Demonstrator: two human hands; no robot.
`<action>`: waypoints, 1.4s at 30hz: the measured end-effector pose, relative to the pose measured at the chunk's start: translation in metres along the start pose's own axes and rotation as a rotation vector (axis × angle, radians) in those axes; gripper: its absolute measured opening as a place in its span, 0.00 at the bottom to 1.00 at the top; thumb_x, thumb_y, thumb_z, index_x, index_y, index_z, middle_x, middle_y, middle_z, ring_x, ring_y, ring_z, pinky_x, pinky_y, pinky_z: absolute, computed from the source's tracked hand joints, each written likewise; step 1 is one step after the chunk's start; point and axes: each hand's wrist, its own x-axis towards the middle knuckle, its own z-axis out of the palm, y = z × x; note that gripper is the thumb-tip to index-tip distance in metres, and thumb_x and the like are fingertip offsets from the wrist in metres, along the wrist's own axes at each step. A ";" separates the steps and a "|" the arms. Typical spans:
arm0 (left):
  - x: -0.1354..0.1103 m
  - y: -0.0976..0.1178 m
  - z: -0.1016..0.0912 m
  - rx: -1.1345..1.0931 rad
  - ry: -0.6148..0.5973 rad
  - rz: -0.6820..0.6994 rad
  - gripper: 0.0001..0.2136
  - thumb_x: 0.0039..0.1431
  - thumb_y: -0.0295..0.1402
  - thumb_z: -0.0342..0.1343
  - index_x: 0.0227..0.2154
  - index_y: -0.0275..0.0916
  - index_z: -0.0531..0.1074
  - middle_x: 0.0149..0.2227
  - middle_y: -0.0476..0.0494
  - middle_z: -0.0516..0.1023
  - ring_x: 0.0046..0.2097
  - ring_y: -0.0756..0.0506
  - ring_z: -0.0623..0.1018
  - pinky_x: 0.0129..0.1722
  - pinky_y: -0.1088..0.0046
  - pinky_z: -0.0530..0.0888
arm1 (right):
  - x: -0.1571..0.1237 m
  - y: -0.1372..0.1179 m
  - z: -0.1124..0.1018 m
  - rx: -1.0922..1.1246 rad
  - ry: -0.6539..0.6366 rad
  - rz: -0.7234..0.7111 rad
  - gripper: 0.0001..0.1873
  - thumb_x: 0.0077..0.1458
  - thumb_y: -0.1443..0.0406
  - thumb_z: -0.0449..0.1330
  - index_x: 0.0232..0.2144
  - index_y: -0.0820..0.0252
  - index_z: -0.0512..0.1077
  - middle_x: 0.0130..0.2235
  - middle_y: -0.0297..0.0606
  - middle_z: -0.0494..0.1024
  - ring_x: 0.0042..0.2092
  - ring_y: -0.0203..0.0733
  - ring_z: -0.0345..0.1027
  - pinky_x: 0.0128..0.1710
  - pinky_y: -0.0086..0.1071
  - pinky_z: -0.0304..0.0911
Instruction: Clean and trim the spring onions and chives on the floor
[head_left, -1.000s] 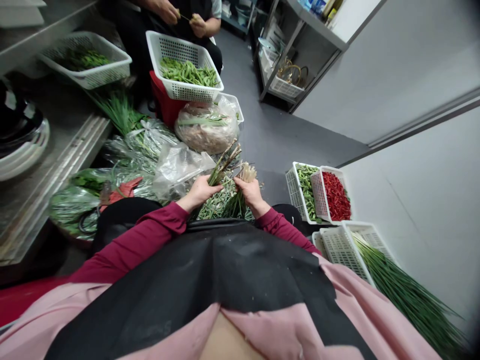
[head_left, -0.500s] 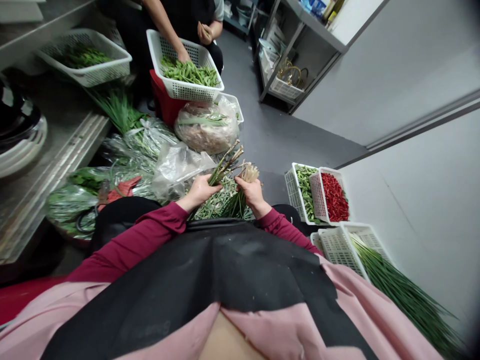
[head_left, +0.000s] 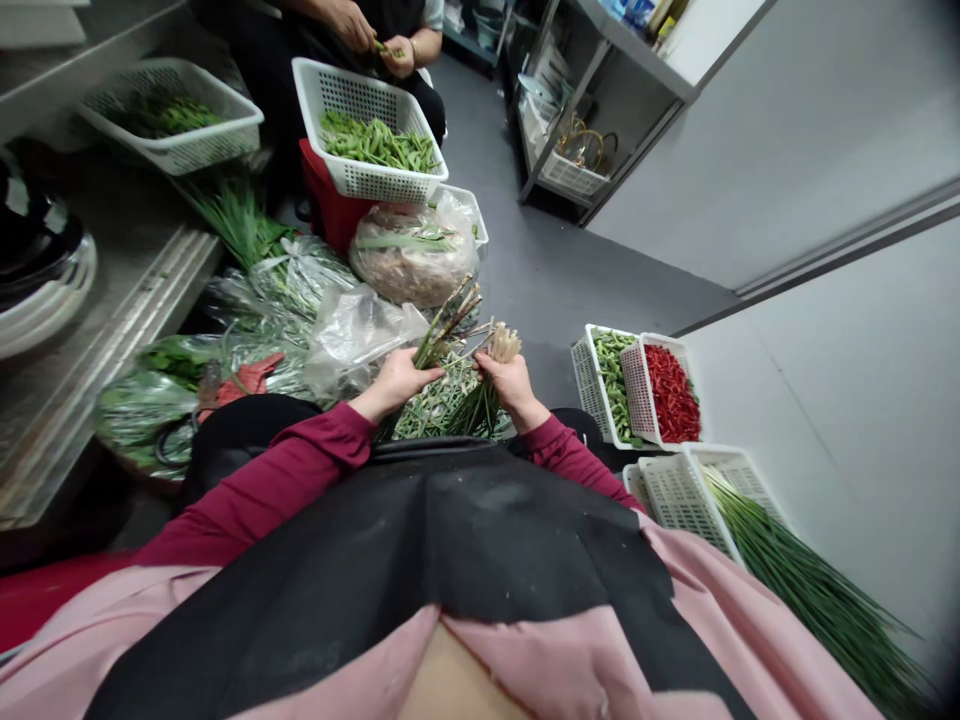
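We've got a bunch of green stalks [head_left: 444, 338], woody tips up, in the L hand [head_left: 397, 382], and a tuft of pale fibrous stalk ends [head_left: 501, 345] in the R hand [head_left: 511, 388]. Both sit just above the fingers. L fingers [head_left: 411, 372] are closed round the stalks, R fingers [head_left: 489, 370] closed round the tuft, hands near each other but apart. Directly below the fingers is a heap of loose green stalks [head_left: 442, 410], still sizeable, so plenty looks left there. Just left of the fingers, a clear plastic bag [head_left: 360, 345] and more bagged greens [head_left: 157, 410] look unworked, w/ a bag of pinkish-brown veg [head_left: 412, 260] ahead of the fingers. Further ahead, a co-worker's hands [head_left: 386, 50] work above a white plastic basket [head_left: 322, 100] of green pods on a red stool [head_left: 319, 190]. Right of the fingers, baskets of green pods [head_left: 611, 380] and red chillies [head_left: 671, 392] look well filled, so that lot seems done. Lower right, long chives [head_left: 817, 600] lie across another white basket [head_left: 679, 505]. Far left, a basket of greens [head_left: 169, 125] sits by the steel tabletop [head_left: 127, 330].
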 end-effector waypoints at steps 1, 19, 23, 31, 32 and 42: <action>0.001 -0.001 0.000 0.013 0.007 0.006 0.14 0.41 0.40 0.64 0.26 0.34 0.74 0.20 0.51 0.70 0.23 0.51 0.66 0.24 0.75 0.62 | -0.001 -0.001 0.001 -0.005 0.000 0.008 0.15 0.39 0.57 0.68 0.26 0.61 0.72 0.23 0.33 0.74 0.23 0.33 0.64 0.21 0.28 0.63; 0.002 -0.002 -0.001 0.155 0.009 0.073 0.12 0.44 0.39 0.62 0.26 0.33 0.74 0.23 0.48 0.74 0.26 0.49 0.70 0.27 0.74 0.64 | -0.002 -0.003 0.007 -0.036 0.010 -0.035 0.10 0.41 0.61 0.66 0.23 0.60 0.70 0.20 0.29 0.69 0.21 0.31 0.60 0.21 0.28 0.60; 0.002 -0.003 -0.001 0.136 0.009 0.082 0.14 0.44 0.40 0.62 0.28 0.32 0.75 0.24 0.47 0.75 0.27 0.48 0.71 0.28 0.74 0.66 | -0.002 -0.001 0.007 0.037 0.007 0.001 0.12 0.40 0.60 0.67 0.24 0.61 0.70 0.20 0.29 0.69 0.21 0.31 0.60 0.20 0.28 0.60; 0.001 -0.001 0.000 0.149 0.019 0.111 0.12 0.43 0.38 0.62 0.25 0.33 0.74 0.22 0.49 0.74 0.26 0.49 0.70 0.27 0.74 0.65 | -0.004 -0.004 0.008 0.041 0.004 -0.015 0.13 0.38 0.59 0.69 0.24 0.61 0.71 0.22 0.31 0.71 0.22 0.32 0.61 0.21 0.29 0.61; 0.001 0.000 0.000 0.151 0.019 0.111 0.11 0.43 0.38 0.62 0.24 0.33 0.74 0.22 0.49 0.73 0.26 0.49 0.70 0.26 0.74 0.64 | -0.004 -0.005 0.008 0.036 0.006 -0.017 0.13 0.38 0.60 0.68 0.24 0.61 0.71 0.22 0.30 0.70 0.21 0.32 0.61 0.21 0.29 0.61; -0.001 0.002 0.000 0.196 0.036 0.116 0.11 0.43 0.38 0.60 0.25 0.33 0.74 0.22 0.49 0.73 0.26 0.49 0.69 0.26 0.75 0.64 | -0.003 -0.003 0.010 0.014 0.027 -0.034 0.11 0.39 0.62 0.66 0.23 0.61 0.68 0.19 0.27 0.66 0.19 0.31 0.58 0.19 0.28 0.59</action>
